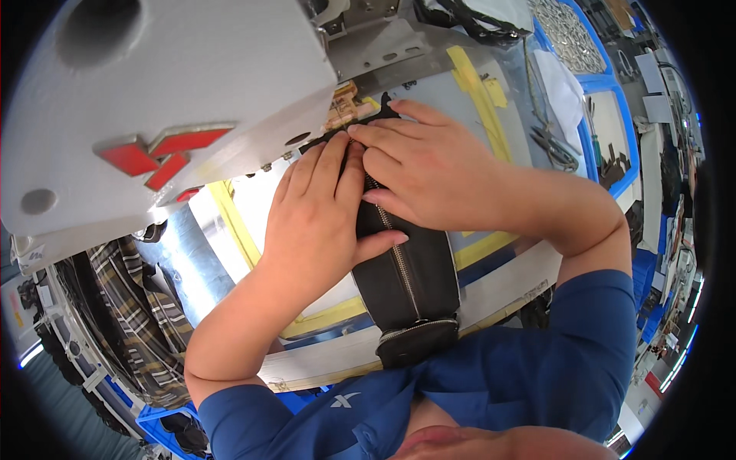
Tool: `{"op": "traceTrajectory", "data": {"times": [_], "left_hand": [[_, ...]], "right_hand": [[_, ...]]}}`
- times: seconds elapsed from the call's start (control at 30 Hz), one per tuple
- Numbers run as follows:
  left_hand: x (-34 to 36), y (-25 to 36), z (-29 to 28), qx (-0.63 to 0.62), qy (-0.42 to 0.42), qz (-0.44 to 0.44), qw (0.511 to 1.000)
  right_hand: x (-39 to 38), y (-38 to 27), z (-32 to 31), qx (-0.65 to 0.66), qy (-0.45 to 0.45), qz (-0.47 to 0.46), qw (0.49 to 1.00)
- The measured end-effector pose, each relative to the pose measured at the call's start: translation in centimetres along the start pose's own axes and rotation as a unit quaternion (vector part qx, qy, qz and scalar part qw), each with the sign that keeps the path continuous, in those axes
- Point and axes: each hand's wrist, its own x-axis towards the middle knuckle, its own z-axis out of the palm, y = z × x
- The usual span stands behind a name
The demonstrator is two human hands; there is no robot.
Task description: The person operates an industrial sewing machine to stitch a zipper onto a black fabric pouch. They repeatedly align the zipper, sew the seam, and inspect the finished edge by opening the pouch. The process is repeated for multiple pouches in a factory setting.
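A long black zippered piece point(415, 272), perhaps part of a bag, runs from my chest up toward the sewing machine head. Its metal zipper point(399, 261) lies along the middle, and the near end hangs over the table edge. Pressed along its left side is my left hand point(322, 203), fingers stretched forward and thumb apart, reaching the zipper. On the right side my right hand point(425, 165) rests on the piece, fingers spread and slightly bent, thumb beside the zipper. The fingertips of both hands meet near the machine's working area, which the hands and machine partly hide.
The large white machine head point(253, 57) with a red emblem looms at the left. Yellow tape strips point(483, 100) mark the work surface. Scissors point(553, 147) lie to the right, near blue trays point(630, 130) of small parts. Plaid cloth point(138, 322) hangs at the left.
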Motion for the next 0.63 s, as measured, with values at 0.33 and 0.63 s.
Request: {"op": "traceTrajectory", "data": {"times": [0.33, 0.63], "left_hand": [[-0.15, -0.06, 0.14, 0.006, 0.004, 0.002, 1.000], [-0.09, -0.03, 0.09, 0.006, -0.003, -0.002, 1.000]], "right_hand": [[-0.63, 0.14, -0.12, 0.055, -0.015, 0.014, 0.998], [-0.85, 0.11, -0.14, 0.062, -0.037, 0.011, 0.997]]}}
